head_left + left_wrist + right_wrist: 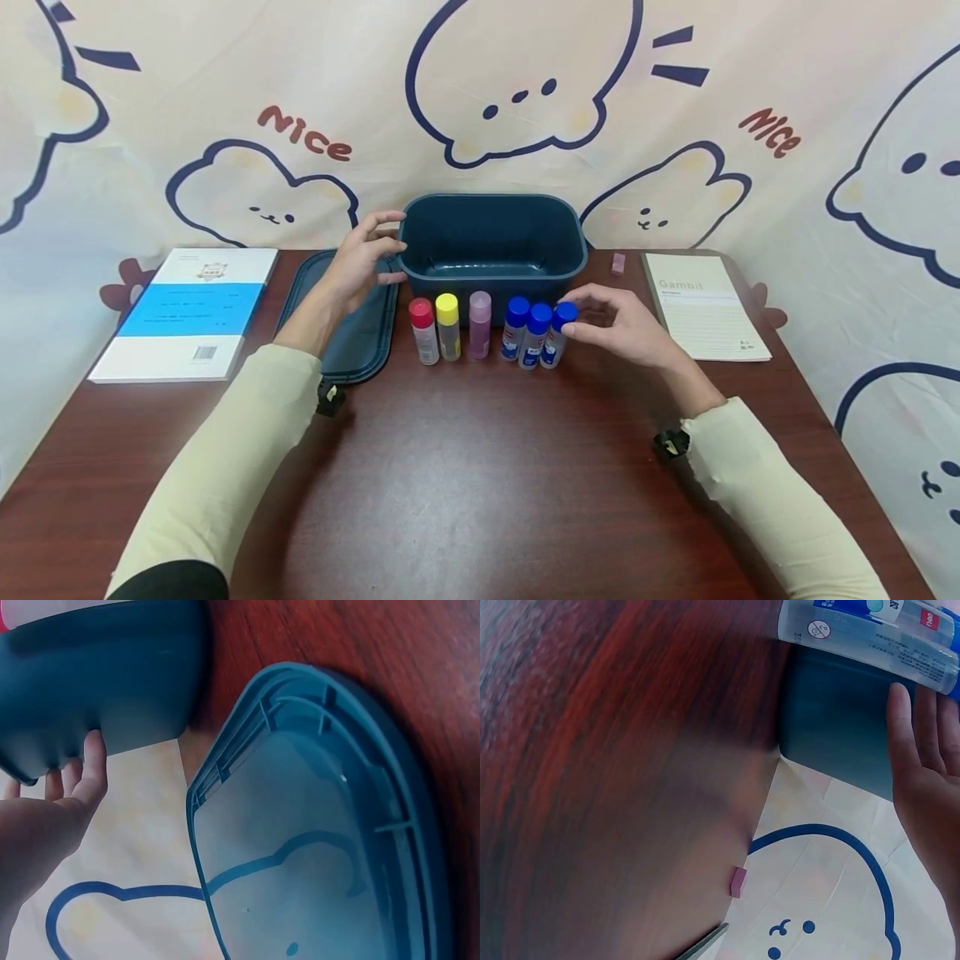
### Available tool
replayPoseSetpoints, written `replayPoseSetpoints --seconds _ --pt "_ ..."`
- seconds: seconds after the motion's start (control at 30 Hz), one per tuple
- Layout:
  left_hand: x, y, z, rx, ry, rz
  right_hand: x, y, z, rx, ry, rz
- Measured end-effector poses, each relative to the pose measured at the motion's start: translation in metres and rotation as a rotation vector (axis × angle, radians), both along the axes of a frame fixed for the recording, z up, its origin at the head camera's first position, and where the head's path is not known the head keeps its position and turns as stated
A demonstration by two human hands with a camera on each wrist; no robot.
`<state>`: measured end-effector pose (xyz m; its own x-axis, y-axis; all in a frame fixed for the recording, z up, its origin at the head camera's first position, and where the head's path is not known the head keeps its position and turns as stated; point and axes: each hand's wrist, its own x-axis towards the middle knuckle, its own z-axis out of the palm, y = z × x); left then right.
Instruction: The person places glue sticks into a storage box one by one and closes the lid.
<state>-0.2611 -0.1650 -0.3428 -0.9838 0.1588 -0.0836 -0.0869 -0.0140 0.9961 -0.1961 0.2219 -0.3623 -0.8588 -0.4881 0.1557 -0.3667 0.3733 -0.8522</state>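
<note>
A dark teal plastic bin (491, 272) stands open at the back of the table. My left hand (362, 258) rests its relaxed fingertips against the bin's left side. Before the bin stand a red-capped bottle (424, 335), a yellow-capped bottle (448, 332) and a purple tube (480, 327). To their right, three clear bottles with blue caps (533, 340) stand close together. My right hand (618, 325) is beside the rightmost one, thumb tip right at it. In the right wrist view, straight fingers (904, 735) reach to that bottle's side (870, 646).
A teal lid (360, 333) lies left of the bin, under my left forearm. A white and blue book (183, 312) is at the far left, a cream notebook (701, 304) at the right. A small pink block (618, 264) sits near the back edge, by the patterned cloth wall.
</note>
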Motion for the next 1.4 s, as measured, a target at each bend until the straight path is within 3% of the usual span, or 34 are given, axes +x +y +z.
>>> replayPoseSetpoints --seconds 0.23,0.77,1.4 --pt "0.001 -0.002 -0.003 0.029 -0.01 -0.008 0.0 -0.001 0.0 -0.022 -0.01 0.012" --pt "0.001 0.001 -0.001 0.039 -0.012 -0.022 -0.002 0.003 0.007 -0.083 0.037 -0.051" --pt "0.002 0.0 -0.002 0.039 -0.016 -0.021 -0.003 0.003 0.024 -0.062 0.095 -0.11"
